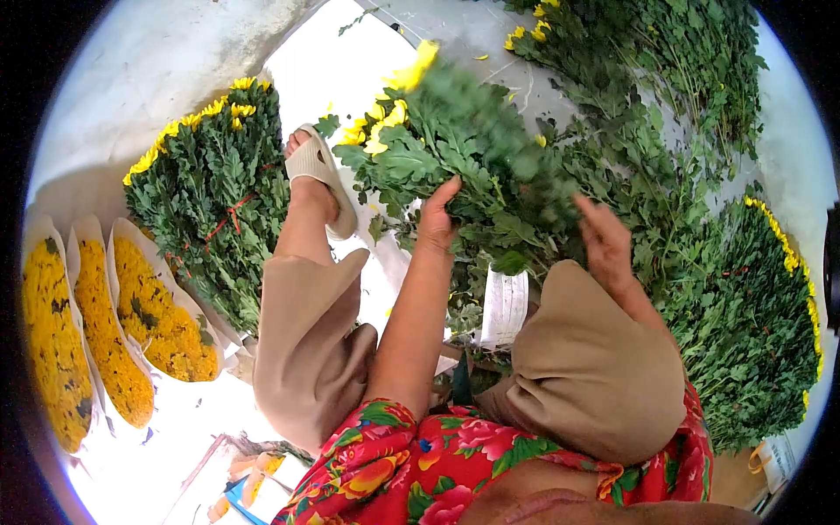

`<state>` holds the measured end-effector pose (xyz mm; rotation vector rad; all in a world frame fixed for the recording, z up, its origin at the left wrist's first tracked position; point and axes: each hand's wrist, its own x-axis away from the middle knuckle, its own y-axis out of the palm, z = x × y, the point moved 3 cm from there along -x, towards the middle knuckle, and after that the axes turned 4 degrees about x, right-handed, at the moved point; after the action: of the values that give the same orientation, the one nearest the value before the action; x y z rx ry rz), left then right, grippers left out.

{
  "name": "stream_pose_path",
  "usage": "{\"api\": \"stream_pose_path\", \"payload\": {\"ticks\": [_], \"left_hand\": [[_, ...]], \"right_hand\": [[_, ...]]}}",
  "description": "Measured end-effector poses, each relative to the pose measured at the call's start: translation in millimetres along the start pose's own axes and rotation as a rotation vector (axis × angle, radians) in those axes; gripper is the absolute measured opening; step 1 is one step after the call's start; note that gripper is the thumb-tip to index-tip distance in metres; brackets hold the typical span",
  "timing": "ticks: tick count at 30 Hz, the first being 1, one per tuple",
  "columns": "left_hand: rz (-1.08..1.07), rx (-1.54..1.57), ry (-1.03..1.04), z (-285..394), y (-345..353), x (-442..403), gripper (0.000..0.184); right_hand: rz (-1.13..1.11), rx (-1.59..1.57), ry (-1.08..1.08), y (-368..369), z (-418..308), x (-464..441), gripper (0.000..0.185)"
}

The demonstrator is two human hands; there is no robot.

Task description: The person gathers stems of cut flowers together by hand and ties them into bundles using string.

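My left hand is closed around a bunch of yellow chrysanthemums, thumb up, with the blooms toward the upper left. Leaves hide most of its fingers. A chrysanthemum stem, smeared by motion, slants across the top of the bunch and runs down to my right hand. The right fingers are curled at its lower end and slightly blurred; leaves cover the exact grip. Loose leafy stems lie just beyond my right hand.
A tied chrysanthemum bundle stands left, beside paper-wrapped yellow flowers. Another large bundle leans at right, and more stems pile up at upper right. A white paper-like block stands between my knees. My sandalled foot is forward.
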<state>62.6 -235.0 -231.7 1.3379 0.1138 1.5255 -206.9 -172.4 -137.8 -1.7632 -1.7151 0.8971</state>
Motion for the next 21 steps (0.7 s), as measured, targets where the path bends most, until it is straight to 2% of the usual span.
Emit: {"api": "stream_pose_path", "payload": {"ticks": [3, 4, 6, 7, 8, 10, 11, 13, 16, 19, 20, 21], "left_hand": [[-0.044, -0.032, -0.017, 2.5, 7.1, 5.4, 0.040], [-0.035, -0.066, -0.045, 4.9, 12.3, 9.6, 0.040], [-0.086, -0.060, -0.045, 7.7, 26.0, 18.9, 0.042], [-0.105, -0.056, -0.050, 6.9, 33.9, 22.9, 0.043], [-0.132, -0.052, -0.060, 4.8, 45.6, 25.4, 0.045], [-0.151, -0.076, 0.004, 3.7, 53.9, 26.8, 0.048], [-0.162, -0.031, 0.016, 3.9, 55.9, 26.7, 0.049], [-0.219, 0.000, 0.046, 7.5, 56.7, 22.5, 0.054], [-0.164, 0.018, -0.003, 9.5, 61.1, 30.0, 0.055], [-0.177, 0.008, 0.029, 0.5, 58.8, 22.5, 0.065], [-0.183, 0.051, 0.037, 0.9, 62.6, 23.1, 0.068], [-0.203, 0.042, 0.041, 5.4, 73.5, 29.0, 0.079]], "right_hand": [[-0.334, -0.150, 0.049, 9.6, -16.8, 4.7, 0.050], [-0.331, -0.151, 0.042, 8.6, -18.0, -0.7, 0.050], [-0.243, -0.107, -0.174, 4.3, -24.5, -15.9, 0.057], [-0.303, -0.127, -0.119, 4.0, -26.4, -21.6, 0.072], [-0.294, -0.117, -0.117, 4.9, -37.0, -28.8, 0.072], [-0.146, 0.107, -0.184, 14.9, -64.2, -42.9, 0.086], [-0.185, 0.074, -0.149, 21.8, -62.7, -44.5, 0.095], [-0.205, 0.076, -0.142, 24.1, -65.8, -46.1, 0.094], [-0.228, 0.048, -0.109, 27.5, -68.1, -42.8, 0.093], [-0.229, 0.006, -0.052, 29.2, -57.3, -37.4, 0.093], [-0.193, -0.109, -0.093, 30.7, -42.6, -34.6, 0.091], [-0.157, -0.223, -0.134, 27.2, -40.5, -37.3, 0.089]]}}
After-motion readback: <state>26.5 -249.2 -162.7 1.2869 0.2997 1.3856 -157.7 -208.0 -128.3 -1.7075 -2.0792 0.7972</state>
